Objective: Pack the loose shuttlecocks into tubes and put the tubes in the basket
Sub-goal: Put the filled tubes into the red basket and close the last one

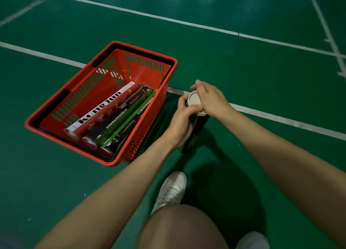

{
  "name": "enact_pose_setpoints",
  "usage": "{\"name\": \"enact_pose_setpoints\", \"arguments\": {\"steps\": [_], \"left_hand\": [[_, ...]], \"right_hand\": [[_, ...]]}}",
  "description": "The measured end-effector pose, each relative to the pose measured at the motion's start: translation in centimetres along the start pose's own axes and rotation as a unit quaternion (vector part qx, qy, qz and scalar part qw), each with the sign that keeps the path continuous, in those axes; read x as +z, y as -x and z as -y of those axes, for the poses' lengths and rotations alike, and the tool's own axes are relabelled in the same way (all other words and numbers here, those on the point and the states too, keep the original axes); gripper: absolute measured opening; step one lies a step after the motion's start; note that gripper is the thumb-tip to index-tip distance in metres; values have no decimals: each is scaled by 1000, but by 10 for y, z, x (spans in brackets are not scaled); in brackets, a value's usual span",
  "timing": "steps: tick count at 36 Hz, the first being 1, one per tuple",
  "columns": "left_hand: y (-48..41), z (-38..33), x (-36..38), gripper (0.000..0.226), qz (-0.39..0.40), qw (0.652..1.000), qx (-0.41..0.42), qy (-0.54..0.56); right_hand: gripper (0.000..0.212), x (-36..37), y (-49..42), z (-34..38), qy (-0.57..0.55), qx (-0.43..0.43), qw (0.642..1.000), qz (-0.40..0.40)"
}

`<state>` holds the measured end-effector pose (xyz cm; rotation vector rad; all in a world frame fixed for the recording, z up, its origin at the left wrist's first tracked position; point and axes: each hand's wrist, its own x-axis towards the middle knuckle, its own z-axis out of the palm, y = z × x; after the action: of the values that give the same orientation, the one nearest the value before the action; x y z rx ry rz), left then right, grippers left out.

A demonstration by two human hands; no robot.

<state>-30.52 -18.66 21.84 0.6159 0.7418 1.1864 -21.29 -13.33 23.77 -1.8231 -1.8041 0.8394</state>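
A dark shuttlecock tube (194, 134) stands upright on the green floor just right of the red basket (56, 106). My left hand (182, 123) grips the tube near its top. My right hand (209, 98) rests on the white cap (193, 98) at the tube's mouth, fingers curled over its rim. Three tubes lie side by side in the basket: a red and white one (101, 110) and two black and green ones (119, 117) (129, 125). No loose shuttlecocks show.
White court lines (280, 117) cross the green floor (243, 65) behind the basket and hands. My knee (179, 228) and white shoes (173, 190) are at the bottom of the view, close to the tube.
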Motion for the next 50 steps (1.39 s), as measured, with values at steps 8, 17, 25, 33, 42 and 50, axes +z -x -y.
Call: {"name": "enact_pose_setpoints", "arguments": {"steps": [8,17,25,33,42,50], "left_hand": [[-1,2,4,39,36,999,-21,-30],[-3,5,-5,31,22,997,0,-79],[-4,8,-6,42,34,998,0,-59],[-6,13,3,31,-62,995,55,-57],[-13,18,0,16,-89,989,81,-85],[-18,19,3,15,-85,992,62,-68]], "right_hand": [[41,-11,1,-4,-24,10,1000,16],[31,3,3,-5,-114,-76,989,-49],[23,-1,10,-3,-236,-59,970,-16],[18,0,8,-2,-300,-39,953,26],[18,-1,4,-5,-335,-10,942,37],[13,-3,3,-9,-274,-25,961,21]]}}
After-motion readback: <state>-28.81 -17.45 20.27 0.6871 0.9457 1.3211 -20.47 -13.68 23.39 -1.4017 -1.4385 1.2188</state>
